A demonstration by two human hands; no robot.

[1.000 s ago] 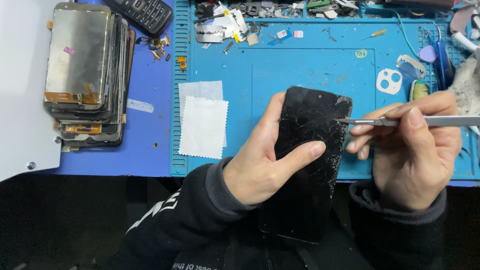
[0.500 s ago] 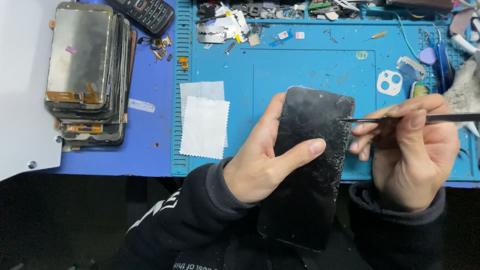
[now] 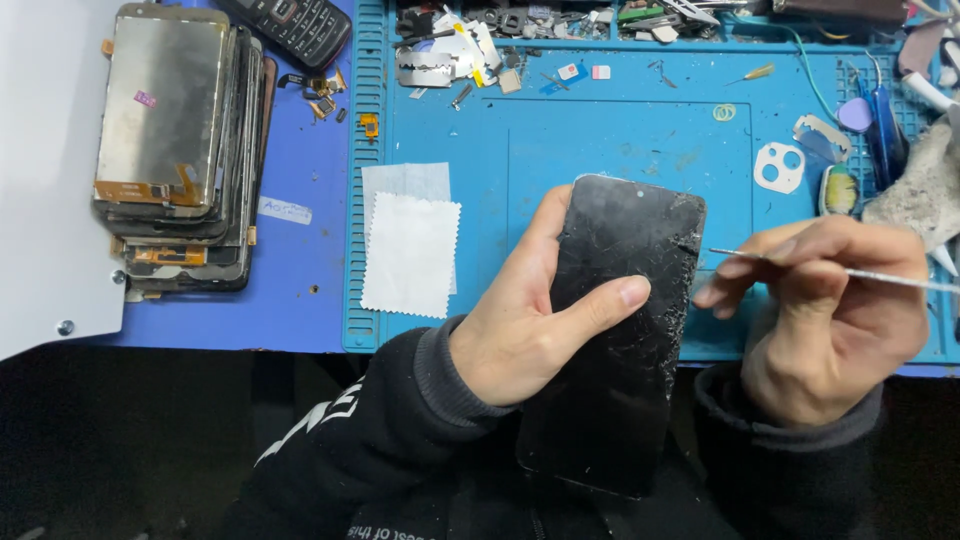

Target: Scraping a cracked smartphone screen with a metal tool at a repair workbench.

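Two hands busy. Left hand (image 3: 520,335) grip clamps cracked black phone screen (image 3: 620,320), thumb across glass. Right hand (image 3: 835,320) grip pinches thin metal tool (image 3: 800,265), tip just beside screen's shattered edge, above blue worktop mat (image 3: 620,130).

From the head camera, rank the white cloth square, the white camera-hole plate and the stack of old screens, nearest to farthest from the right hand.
Measured from the right hand, which holds a thin metal tool:
1. White camera-hole plate, just above that hand on the blue mat.
2. White cloth square, across the cracked phone, left of the left hand.
3. Stack of old screens, far left.
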